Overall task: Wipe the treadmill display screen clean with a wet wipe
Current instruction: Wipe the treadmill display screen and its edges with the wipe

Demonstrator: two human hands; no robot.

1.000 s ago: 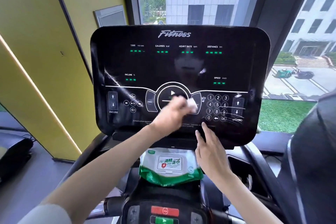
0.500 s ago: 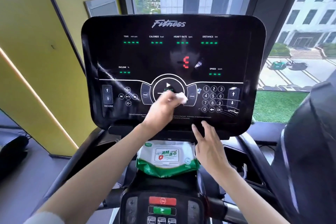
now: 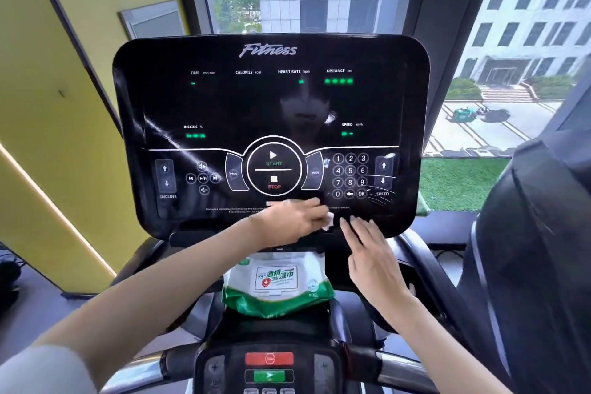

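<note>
Fingers of my left hand (image 3: 294, 221) are pinched on the wet wipe (image 3: 328, 221), pressing it flat to the display screen (image 3: 271, 112) just below STOP, so it rubs. Beside them, my right hand (image 3: 371, 253) rests, fingers spread and holding nothing, on the screen's lower edge, probably steadying it.

The treadmill console (image 3: 192, 99), a black glossy panel marked "Fitness", stood upright before the window. Directly below its lower edge, a shelf (image 3: 377, 269) of the treadmill frame carried a white-and-green pack of wet wipes (image 3: 276, 285), which lay label-up and centred under the console. Below the pack, nearer the camera, a lower control block (image 3: 220, 365) bore a red button (image 3: 269, 358) above a green button (image 3: 269, 376). Handlebars extended to either side of that block.
</note>
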